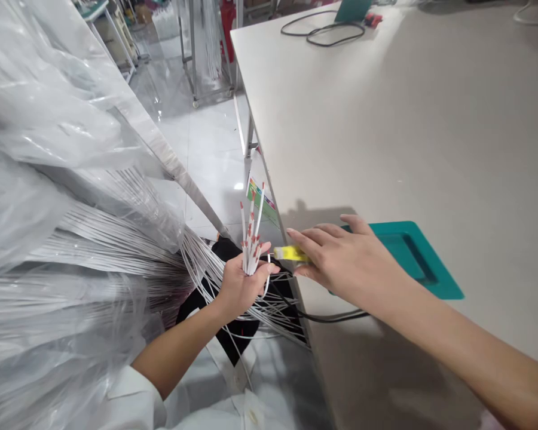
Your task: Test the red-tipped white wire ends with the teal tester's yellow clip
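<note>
A bunch of white cables (250, 263) with reddish tips stands upright in my left hand (240, 286), whose fingers are wrapped round it. One cable of the bunch bends down in a loop beside the thumb. In my right hand (341, 257) is a yellow pen-like tool (290, 253), pinched between thumb and fingers. Its thin tip points left at the bent cable, very close to it; whether they touch I cannot tell. The tool's back end is hidden by the hand. Beneath that hand lies a teal tray (446, 280) on the table.
Many long white cables (116, 239), partly under clear plastic sheeting (49, 119), hang over a rail (161, 155) at left and cross my lap. The pale table (385, 143) fills the right side. A black cord (327, 318) runs over its near edge; another black cable (336, 42) lies farther back.
</note>
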Motion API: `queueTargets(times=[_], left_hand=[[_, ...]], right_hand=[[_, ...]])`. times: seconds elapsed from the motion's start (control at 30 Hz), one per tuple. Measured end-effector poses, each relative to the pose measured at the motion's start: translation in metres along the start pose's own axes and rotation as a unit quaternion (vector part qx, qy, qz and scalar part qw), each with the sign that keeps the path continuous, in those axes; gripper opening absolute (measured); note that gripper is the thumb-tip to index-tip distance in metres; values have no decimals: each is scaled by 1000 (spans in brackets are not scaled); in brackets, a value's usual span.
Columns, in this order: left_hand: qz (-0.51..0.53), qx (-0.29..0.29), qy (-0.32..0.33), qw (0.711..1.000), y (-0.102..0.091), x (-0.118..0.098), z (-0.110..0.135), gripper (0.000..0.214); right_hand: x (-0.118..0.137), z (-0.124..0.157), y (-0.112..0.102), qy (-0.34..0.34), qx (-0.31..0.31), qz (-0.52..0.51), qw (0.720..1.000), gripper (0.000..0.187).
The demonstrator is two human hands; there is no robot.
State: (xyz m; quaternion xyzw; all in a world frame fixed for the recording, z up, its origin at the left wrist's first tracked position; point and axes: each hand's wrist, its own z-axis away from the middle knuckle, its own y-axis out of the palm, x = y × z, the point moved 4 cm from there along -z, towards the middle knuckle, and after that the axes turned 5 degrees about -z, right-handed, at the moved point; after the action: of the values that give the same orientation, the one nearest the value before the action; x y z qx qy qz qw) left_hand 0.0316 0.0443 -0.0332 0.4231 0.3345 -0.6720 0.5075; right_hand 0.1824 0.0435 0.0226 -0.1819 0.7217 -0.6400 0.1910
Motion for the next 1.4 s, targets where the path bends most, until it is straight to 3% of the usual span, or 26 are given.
queueTargets(times=[0.23,0.4,0.47,0.57,0.7,0.9,1.0,1.07,1.1,1.17,1.27,1.33,1.4], left_hand=[[36,5,8,999,-10,2,7,49],[60,-13,1,998,-21,-6,18,24],[73,1,10,997,-26,-9,22,22],[86,27,25,996,-31,-8,27,24],[88,64,40,993,-34,-5,32,19],[45,107,55,992,-35,-7,39,19],[21,111,59,992,-35,-5,39,16],[3,107,73,992,-36,-3,38,15],[-6,103,81,991,-36,-1,37,15],[-21,96,88,991,-38,3,36,16],[-34,90,80,992,-41,8,37,16],[-41,98,60,992,-42,11,38,17],[-44,115,35,992,-44,14,39,18]], right_hand=[[2,2,-7,-34,-47,-32,998,39],[29,10,-21,-35,-180,-165,969,27],[39,12,-17,17,-222,-250,942,22],[49,11,1,87,-210,-396,890,20],[56,4,16,92,-188,-549,809,19],[61,4,25,109,-190,-631,745,14],[64,7,36,159,-168,-700,676,6],[66,7,43,181,-129,-747,626,11],[66,6,44,182,-104,-759,616,13],[63,6,42,170,-69,-748,638,14],[49,9,34,166,-89,-696,693,22],[39,13,32,182,-123,-698,681,24],[32,17,32,190,-149,-723,647,20]])
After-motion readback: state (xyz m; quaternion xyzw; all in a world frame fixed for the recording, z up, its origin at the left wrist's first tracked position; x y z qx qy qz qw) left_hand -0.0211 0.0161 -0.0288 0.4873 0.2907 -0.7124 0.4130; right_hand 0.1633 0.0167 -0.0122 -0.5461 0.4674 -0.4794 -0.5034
